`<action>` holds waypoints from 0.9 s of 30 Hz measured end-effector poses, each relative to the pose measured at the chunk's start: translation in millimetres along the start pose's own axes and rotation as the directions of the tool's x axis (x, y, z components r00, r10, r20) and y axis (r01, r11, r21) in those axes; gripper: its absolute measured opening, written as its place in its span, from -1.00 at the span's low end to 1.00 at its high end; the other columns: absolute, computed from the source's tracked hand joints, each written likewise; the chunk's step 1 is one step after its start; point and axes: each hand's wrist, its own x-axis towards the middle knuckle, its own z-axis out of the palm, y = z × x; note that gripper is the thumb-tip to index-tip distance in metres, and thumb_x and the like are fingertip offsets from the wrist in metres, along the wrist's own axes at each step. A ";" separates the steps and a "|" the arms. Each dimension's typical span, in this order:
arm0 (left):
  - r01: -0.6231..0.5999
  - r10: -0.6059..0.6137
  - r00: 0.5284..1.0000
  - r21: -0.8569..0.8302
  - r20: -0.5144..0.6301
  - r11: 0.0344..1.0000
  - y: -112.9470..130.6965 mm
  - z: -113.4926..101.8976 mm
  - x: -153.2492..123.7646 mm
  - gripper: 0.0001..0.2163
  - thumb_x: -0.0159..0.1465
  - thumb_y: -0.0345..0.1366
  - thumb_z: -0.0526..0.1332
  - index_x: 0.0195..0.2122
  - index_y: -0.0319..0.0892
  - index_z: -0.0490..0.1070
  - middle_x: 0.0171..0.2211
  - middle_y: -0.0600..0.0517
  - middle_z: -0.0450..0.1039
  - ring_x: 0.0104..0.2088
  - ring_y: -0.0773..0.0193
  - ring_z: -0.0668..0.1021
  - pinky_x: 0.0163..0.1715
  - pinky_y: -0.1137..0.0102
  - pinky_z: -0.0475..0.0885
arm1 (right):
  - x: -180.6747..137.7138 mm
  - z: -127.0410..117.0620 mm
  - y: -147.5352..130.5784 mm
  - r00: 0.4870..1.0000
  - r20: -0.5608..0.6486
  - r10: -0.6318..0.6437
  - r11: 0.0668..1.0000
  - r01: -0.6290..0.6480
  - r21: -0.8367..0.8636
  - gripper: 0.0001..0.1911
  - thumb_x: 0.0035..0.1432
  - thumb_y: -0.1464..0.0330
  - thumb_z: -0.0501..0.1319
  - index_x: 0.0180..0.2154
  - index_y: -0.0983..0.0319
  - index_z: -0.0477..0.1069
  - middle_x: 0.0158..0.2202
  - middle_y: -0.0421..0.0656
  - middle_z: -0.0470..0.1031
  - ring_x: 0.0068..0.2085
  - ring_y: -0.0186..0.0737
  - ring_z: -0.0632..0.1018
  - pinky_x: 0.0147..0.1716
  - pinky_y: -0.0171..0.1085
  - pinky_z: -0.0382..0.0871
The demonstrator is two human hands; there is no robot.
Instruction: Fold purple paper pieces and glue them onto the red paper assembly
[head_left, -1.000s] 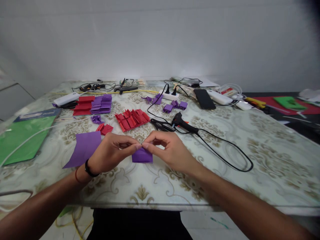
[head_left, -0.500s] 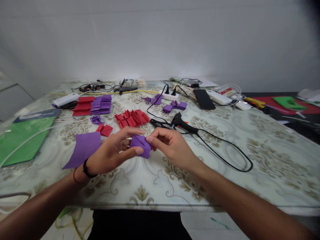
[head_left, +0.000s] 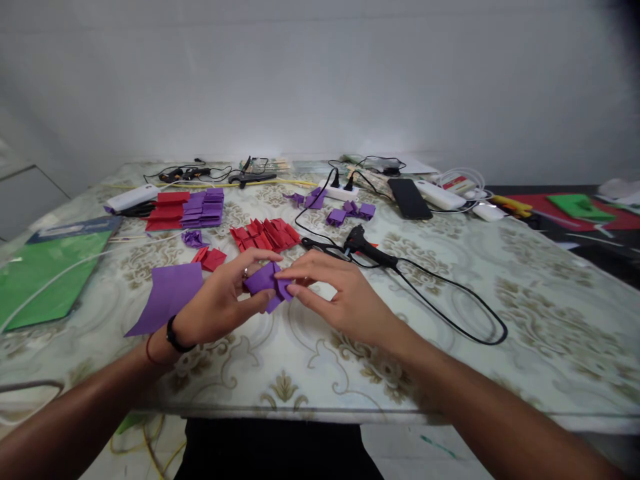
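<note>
Inward from the middle of the tabletop's (head_left: 320, 390) front edge, a left hand (head_left: 220, 300) clasps a folded purple paper (head_left: 261, 280) between parted thumb and fingers, while the right hand's (head_left: 345, 290) thumb and forefinger, nearly together, pinch its right side. Uneven pressure could skew a crease; a slackened left thumb could let the fold spring open.

One held purple paper (head_left: 262, 277), one flat purple sheet (head_left: 171, 297) — one phone (head_left: 410, 198), two black plugs (head_left: 335, 181), two wristbands (head_left: 175, 336).
</note>
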 end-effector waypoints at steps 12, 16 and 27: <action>-0.016 -0.012 0.976 0.125 0.220 0.992 0.7 -7.9 -1.5 -0.60 0.40 -0.31 0.26 0.26 -0.09 0.44 0.05 -0.07 0.62 -0.07 0.14 0.64 -0.09 0.32 0.53 | -0.4 -4.3 5.8 0.975 0.216 -0.052 0.997 0.064 -0.048 -0.94 0.31 0.46 0.36 -0.16 0.23 0.56 -0.30 -0.20 0.46 -0.30 -0.28 0.48 -0.25 -0.29 0.38; 0.017 -0.034 0.990 0.125 0.138 0.992 -0.9 -1.4 0.0 -0.52 0.34 -0.32 0.31 0.29 -0.18 0.38 -0.02 -0.10 0.62 -0.20 0.22 0.64 -0.22 0.38 0.55 | 0.6 -7.0 3.3 0.970 0.243 -0.016 0.997 0.032 -0.064 -0.91 0.32 0.51 0.32 -0.22 0.21 0.53 -0.26 -0.19 0.44 -0.25 -0.27 0.48 -0.20 -0.28 0.38; 0.160 -0.152 0.977 -0.046 0.152 0.986 -10.1 4.8 3.9 -0.75 0.31 -0.32 0.31 0.01 -0.19 0.50 -0.22 -0.04 0.71 -0.20 0.15 0.74 -0.19 0.34 0.64 | 1.3 -5.7 3.4 0.952 0.286 0.108 0.991 -0.079 -0.110 -0.86 0.33 0.53 0.25 -0.24 0.17 0.45 0.04 -0.07 0.40 0.10 -0.11 0.50 0.17 -0.06 0.40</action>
